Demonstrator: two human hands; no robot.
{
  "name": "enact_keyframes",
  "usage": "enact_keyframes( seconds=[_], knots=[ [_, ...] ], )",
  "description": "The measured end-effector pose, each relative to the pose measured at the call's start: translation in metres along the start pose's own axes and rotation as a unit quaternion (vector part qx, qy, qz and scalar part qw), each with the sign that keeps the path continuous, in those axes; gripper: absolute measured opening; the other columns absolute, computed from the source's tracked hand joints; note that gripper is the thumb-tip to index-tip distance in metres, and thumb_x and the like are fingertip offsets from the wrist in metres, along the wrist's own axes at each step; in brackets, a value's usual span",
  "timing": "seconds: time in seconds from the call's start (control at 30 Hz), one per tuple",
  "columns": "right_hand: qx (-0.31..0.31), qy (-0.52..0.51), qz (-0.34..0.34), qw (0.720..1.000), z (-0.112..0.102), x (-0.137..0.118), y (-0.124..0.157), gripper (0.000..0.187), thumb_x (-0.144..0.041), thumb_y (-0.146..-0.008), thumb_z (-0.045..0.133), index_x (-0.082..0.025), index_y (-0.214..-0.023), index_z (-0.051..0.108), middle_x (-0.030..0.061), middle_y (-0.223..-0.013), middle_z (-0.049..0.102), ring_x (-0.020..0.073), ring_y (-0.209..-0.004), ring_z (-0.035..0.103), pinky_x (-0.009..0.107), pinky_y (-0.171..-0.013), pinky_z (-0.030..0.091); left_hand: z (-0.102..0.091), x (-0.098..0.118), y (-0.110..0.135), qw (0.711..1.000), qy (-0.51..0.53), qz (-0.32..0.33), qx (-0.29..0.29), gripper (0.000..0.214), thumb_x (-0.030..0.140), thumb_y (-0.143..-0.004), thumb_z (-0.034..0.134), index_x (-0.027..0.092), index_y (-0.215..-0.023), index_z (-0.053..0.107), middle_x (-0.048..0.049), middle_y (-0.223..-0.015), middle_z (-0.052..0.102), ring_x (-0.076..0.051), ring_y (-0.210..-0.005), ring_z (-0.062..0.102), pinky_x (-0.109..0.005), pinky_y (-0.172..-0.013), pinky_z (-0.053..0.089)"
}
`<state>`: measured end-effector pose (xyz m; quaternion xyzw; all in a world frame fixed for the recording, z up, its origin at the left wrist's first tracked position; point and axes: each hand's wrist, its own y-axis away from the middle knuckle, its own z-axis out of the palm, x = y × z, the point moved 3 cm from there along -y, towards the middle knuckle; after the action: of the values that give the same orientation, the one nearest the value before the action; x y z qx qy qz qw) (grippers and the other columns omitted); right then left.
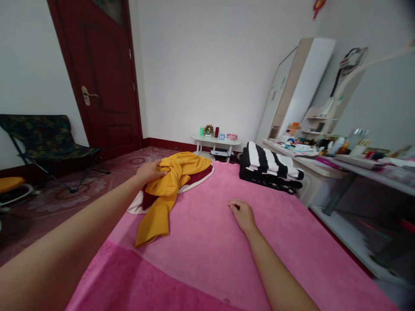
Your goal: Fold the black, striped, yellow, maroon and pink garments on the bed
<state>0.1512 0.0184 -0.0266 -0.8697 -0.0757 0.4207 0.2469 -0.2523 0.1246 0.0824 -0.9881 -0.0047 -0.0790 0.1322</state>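
Observation:
On the left of the bed, a crumpled mustard-yellow garment with a twisted, knot-like middle lies over dark red and white cloth. One flat end of it trails towards me across the pink bedspread. My left hand grips its upper left side, fingertips partly hidden in the folds. Loosely curled, my right hand is low over the middle of the bedspread with nothing in it, a gap showing between thumb and fingers. Whether it touches the bedspread I cannot tell.
A folded stack of black-and-white striped clothes sits at the bed's far right. Beyond stands a small white table. A cluttered dressing table runs along the right, and a camouflage folding chair stands left near the red door.

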Motion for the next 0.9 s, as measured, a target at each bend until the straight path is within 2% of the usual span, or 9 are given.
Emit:
enact_keyframes(
  seconds=[0.13, 0.3, 0.47, 0.57, 0.63, 0.73, 0.8, 0.87, 0.9],
  knots=[
    [0.004, 0.01, 0.003, 1.0, 0.0, -0.002, 0.001, 0.024, -0.014, -0.072, 0.048, -0.022, -0.075, 0.071, 0.0029, -0.092, 0.071, 0.0178, -0.089, 0.064, 0.033, -0.087, 0.048, 0.0, 0.005, -0.006, 0.999, -0.035, -0.002, 0.005, 0.069, 0.066, -0.076, 0.047, 0.023, -0.129, 0.053, -0.014, -0.116, 0.063, -0.034, -0.101, 0.059, -0.035, -0.079, 0.043],
    [-0.001, 0.021, 0.009, 1.0, -0.001, -0.005, 0.002, 0.024, -0.011, -0.073, 0.049, -0.022, -0.074, 0.071, 0.0023, -0.092, 0.071, 0.0175, -0.09, 0.063, 0.032, -0.087, 0.048, -0.009, 0.016, -0.015, 0.999, -0.03, 0.011, 0.004, 0.069, 0.067, -0.071, 0.053, 0.019, -0.118, 0.062, -0.0144, -0.113, 0.065, -0.032, -0.101, 0.06, -0.033, -0.078, 0.044],
    [0.0, 0.023, 0.014, 1.0, -0.001, -0.005, 0.003, 0.026, -0.01, -0.072, 0.049, -0.023, -0.074, 0.071, 0.0012, -0.092, 0.071, 0.017, -0.091, 0.063, 0.032, -0.087, 0.047, -0.015, 0.019, -0.019, 1.0, -0.011, 0.018, 0.01, 0.066, 0.056, -0.064, 0.066, 0.014, -0.115, 0.063, -0.0152, -0.112, 0.065, -0.032, -0.101, 0.059, -0.032, -0.078, 0.044],
    [0.007, -0.007, 0.021, 1.0, 0.0, -0.003, 0.003, 0.025, -0.011, -0.07, 0.05, -0.024, -0.072, 0.071, 0.0009, -0.09, 0.071, 0.0178, -0.091, 0.063, 0.032, -0.088, 0.047, -0.03, 0.036, -0.022, 0.998, 0.038, 0.028, 0.044, 0.049, 0.043, -0.065, 0.068, 0.012, -0.102, 0.069, -0.0127, -0.102, 0.068, -0.029, -0.095, 0.061, -0.03, -0.078, 0.044],
    [0.017, -0.041, 0.03, 0.999, 0.0, -0.001, 0.002, 0.022, -0.012, -0.068, 0.053, -0.024, -0.069, 0.071, 0.0011, -0.086, 0.071, 0.0187, -0.089, 0.063, 0.033, -0.087, 0.047, -0.047, 0.063, -0.019, 0.986, 0.104, 0.041, 0.123, 0.033, 0.033, -0.071, 0.061, 0.013, -0.095, 0.071, -0.0083, -0.092, 0.07, -0.024, -0.088, 0.062, -0.028, -0.079, 0.044],
    [0.047, -0.075, 0.052, 0.995, -0.001, 0.003, 0.001, 0.018, -0.019, -0.07, 0.054, -0.022, -0.074, 0.071, 0.0027, -0.085, 0.071, 0.0197, -0.085, 0.064, 0.034, -0.085, 0.049, -0.066, 0.13, 0.005, 0.945, 0.219, 0.121, 0.211, 0.028, 0.021, -0.074, 0.052, 0.014, -0.093, 0.071, -0.0035, -0.086, 0.07, -0.019, -0.082, 0.061, -0.026, -0.081, 0.044],
    [0.077, -0.087, 0.069, 0.991, -0.005, 0.005, 0.0, 0.022, -0.028, -0.075, 0.051, -0.019, -0.084, 0.07, 0.0057, -0.091, 0.071, 0.0203, -0.087, 0.065, 0.034, -0.084, 0.05, -0.062, 0.183, 0.038, 0.914, 0.281, 0.231, 0.18, 0.027, 0.014, -0.071, 0.05, 0.013, -0.089, 0.071, -0.0028, -0.085, 0.069, -0.017, -0.081, 0.061, -0.026, -0.081, 0.044],
    [0.112, -0.117, 0.086, 0.983, -0.01, 0.009, -0.001, 0.032, -0.039, -0.08, 0.047, -0.017, -0.092, 0.067, 0.0086, -0.094, 0.071, 0.021, -0.088, 0.065, 0.033, -0.081, 0.051, -0.044, 0.23, 0.082, 0.877, 0.333, 0.339, 0.075, 0.024, 0.011, -0.069, 0.052, 0.016, -0.081, 0.072, -0.0015, -0.084, 0.07, -0.018, -0.083, 0.062, -0.025, -0.081, 0.045],
    [0.132, -0.144, 0.1, 0.976, -0.014, 0.011, -0.001, 0.037, -0.045, -0.081, 0.046, -0.016, -0.092, 0.066, 0.0093, -0.094, 0.071, 0.0213, -0.087, 0.066, 0.033, -0.079, 0.052, -0.031, 0.248, 0.106, 0.862, 0.359, 0.359, 0.006, 0.02, 0.013, -0.067, 0.058, 0.018, -0.078, 0.073, -0.0007, -0.082, 0.07, -0.018, -0.081, 0.063, -0.025, -0.08, 0.045]
  ],
)
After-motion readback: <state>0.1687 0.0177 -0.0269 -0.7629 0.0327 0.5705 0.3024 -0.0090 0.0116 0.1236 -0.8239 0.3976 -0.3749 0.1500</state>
